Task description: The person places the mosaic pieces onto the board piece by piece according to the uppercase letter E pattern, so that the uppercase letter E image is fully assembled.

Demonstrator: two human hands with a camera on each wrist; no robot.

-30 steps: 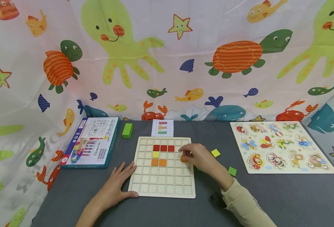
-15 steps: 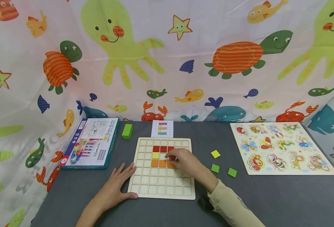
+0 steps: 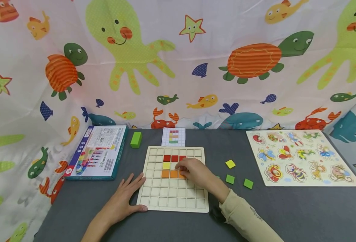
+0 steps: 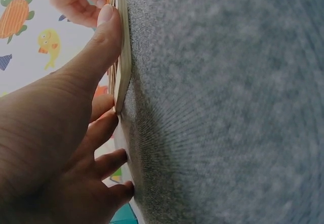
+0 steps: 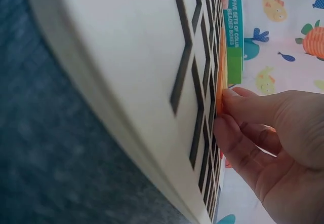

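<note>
A pale wooden grid board (image 3: pixel 174 201) lies on the grey table. It bears a row of red tiles (image 3: pixel 174 158), one yellow tile (image 3: pixel 166 165) and a row of orange tiles (image 3: pixel 169 173). My right hand (image 3: pixel 196 173) is over the board's right half, thumb and fingers pinching the rightmost orange tile (image 5: pixel 219 100) at its cell; whether that tile sits fully flat I cannot tell. My left hand (image 3: pixel 124 198), fingers spread, rests at the board's left edge, the thumb touching its near left corner. The right hand (image 4: pixel 78 3) also shows in the left wrist view.
Right of the board lie a yellow tile (image 3: pixel 230 164) and green tiles (image 3: pixel 230 179), one partly behind the right wrist. Behind it are a pattern card (image 3: pixel 173 137) and a green block (image 3: pixel 136 139). A box (image 3: pixel 96 153) stands left, an insect puzzle board (image 3: pixel 303 158) right.
My right hand has carried an orange tile leftward from the board's right edge to the end of the orange row, where it now stays. The left hand has not moved.
</note>
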